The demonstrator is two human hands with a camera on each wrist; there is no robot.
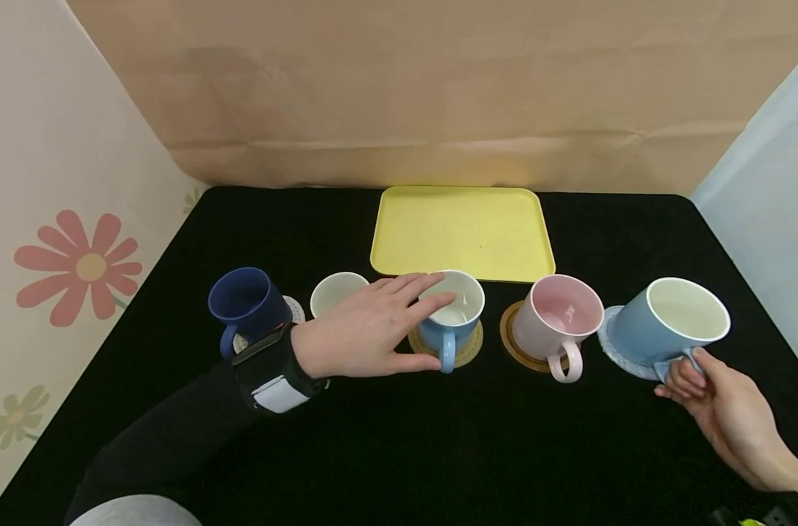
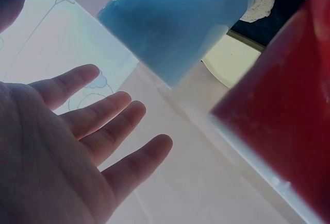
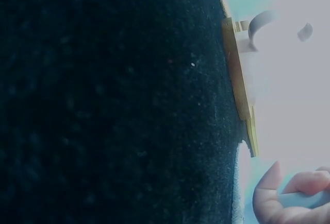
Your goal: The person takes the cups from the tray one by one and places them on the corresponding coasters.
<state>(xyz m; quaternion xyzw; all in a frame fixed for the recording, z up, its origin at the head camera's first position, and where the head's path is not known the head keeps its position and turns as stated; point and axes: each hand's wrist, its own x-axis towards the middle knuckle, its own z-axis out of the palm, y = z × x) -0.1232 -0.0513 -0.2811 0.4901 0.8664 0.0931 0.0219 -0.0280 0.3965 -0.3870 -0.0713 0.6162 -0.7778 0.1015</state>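
Note:
In the head view my right hand [image 1: 734,416] grips the handle of the light blue mug [image 1: 648,340] at the far right, its fingers curled round it. That mug overlaps a pale round coaster [image 1: 612,351]. Over the middle of the row reaches my left hand [image 1: 372,325], fingers spread and holding nothing. It partly covers a smaller blue mug [image 1: 464,336] with a white inside and a white-lined mug [image 1: 336,288]. The left wrist view has the straight fingers [image 2: 139,162] apart from a red mug [image 2: 289,110] and a blue mug [image 2: 180,23].
A pink mug [image 1: 536,321] on a wooden coaster [image 1: 512,332] stands between the two blue ones. At the left end is a dark blue mug [image 1: 244,307]. Behind the row lies a yellow tray [image 1: 464,230], on a black tabletop [image 1: 438,453] backed by brown paper [image 1: 438,88].

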